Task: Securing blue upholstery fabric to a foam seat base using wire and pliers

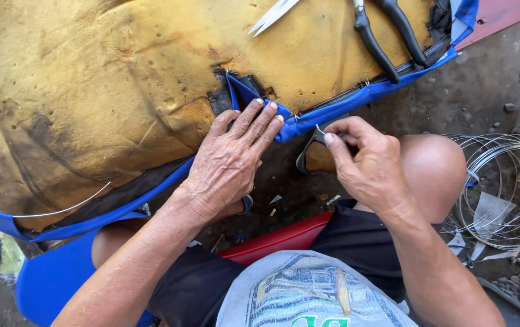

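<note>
The left hand (230,160) lay flat, fingers spread, pressing the blue cover (308,118) against the yellow foam cushion (90,91). The right hand (363,160) pinched a short wire piece (320,129) just beside that edge. Pliers (387,36) rested on the foam.

The top edge cuts off the scissors (270,16) and pliers (387,33). The left hand (230,160) covers part of the blue cover (332,109). The wire coil (499,188) runs behind the knee.

Bright even daylight, soft shadows, sharp focus
</note>
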